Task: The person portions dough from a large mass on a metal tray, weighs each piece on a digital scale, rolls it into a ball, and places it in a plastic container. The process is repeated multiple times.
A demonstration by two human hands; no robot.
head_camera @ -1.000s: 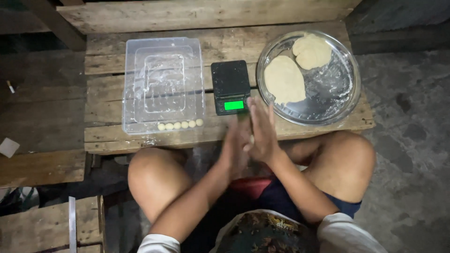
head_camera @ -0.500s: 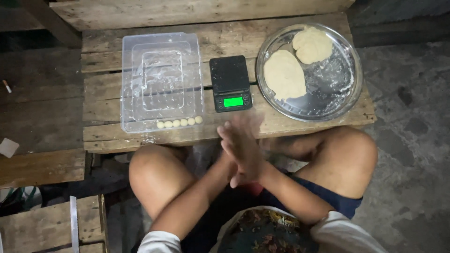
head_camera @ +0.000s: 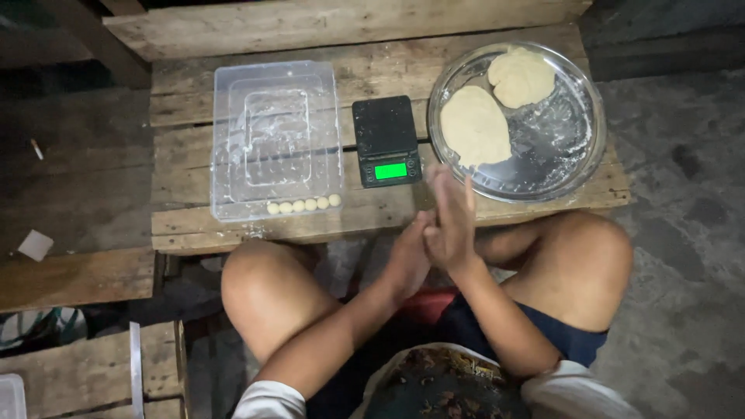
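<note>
Left hand (head_camera: 409,260) and right hand (head_camera: 450,221) pressed palm to palm at near table edge; anything between them hidden. Black scale (head_camera: 386,141) with green display just beyond. Clear tray (head_camera: 276,140) left, dough balls (head_camera: 303,205) along its near wall. Round metal pan (head_camera: 566,143) right, two flat dough pieces (head_camera: 475,124).

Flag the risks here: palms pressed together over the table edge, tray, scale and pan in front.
1. The hands, left hand against right hand, meet past the table edge; anything between them could drop onto the lap.
2. The dough balls lie in one row at the clear tray's near wall; a knock could scatter them.
3. The scale sits close to the floury pan; flour could foul it.
</note>
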